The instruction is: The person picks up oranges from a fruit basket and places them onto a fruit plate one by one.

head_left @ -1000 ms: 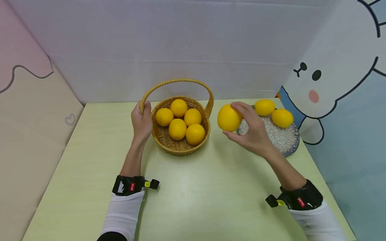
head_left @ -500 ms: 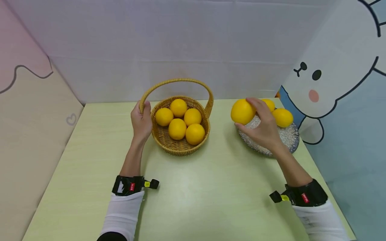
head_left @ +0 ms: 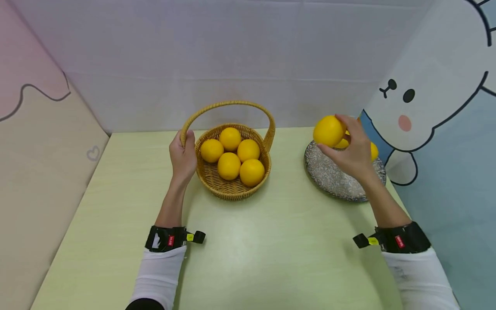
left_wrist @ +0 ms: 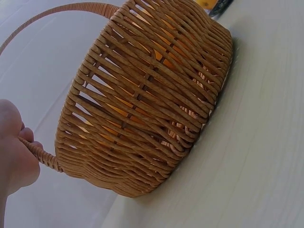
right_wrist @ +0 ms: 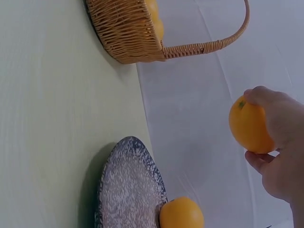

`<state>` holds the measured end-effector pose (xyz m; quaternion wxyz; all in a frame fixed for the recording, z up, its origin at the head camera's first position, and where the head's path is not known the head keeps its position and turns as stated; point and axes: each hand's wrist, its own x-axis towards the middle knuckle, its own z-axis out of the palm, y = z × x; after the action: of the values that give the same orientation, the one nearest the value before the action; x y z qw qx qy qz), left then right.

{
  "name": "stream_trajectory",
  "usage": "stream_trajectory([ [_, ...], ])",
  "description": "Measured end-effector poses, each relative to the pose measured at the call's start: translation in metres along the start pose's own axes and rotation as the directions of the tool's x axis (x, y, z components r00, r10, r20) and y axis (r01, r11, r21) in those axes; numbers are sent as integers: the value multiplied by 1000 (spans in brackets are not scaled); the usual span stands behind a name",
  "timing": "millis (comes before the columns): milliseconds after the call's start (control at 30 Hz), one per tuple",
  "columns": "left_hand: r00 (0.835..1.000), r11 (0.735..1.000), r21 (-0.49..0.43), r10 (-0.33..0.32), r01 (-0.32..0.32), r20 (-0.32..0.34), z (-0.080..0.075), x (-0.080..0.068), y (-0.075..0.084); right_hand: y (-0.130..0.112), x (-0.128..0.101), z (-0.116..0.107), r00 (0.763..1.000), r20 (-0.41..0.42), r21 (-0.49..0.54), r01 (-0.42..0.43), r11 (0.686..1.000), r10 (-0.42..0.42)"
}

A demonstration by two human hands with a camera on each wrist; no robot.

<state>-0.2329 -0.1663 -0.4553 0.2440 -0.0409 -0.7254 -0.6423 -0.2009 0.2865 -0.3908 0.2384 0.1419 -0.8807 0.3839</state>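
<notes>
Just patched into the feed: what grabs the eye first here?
The right hand holds a bright yellow orange in the air above the far side of the speckled plate, at the table's right. Near the middle, the wicker basket holds five more oranges, and the left hand grips the base of its handle.

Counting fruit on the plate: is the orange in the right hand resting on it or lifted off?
Lifted off: the right hand holds the orange clear above the plate.
</notes>
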Motion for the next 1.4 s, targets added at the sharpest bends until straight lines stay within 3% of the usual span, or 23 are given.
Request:
stream_trajectory([
  [433,1000,1000,6,-3,3,-5,0,0,-2,24,9,-3,990,109,-102,-73,992,84],
  [867,1000,1000,-10,-4,4,2,0,0,-3,44,9,15,935,284,-185,-163,969,211],
  [1033,1000,1000,-1,-25,25,-5,0,0,-2,47,9,20,917,326,-234,-158,959,231],
  [1400,1000,1000,-7,-12,12,6,-1,0,-4,56,11,29,904,362,-263,-135,955,228],
])
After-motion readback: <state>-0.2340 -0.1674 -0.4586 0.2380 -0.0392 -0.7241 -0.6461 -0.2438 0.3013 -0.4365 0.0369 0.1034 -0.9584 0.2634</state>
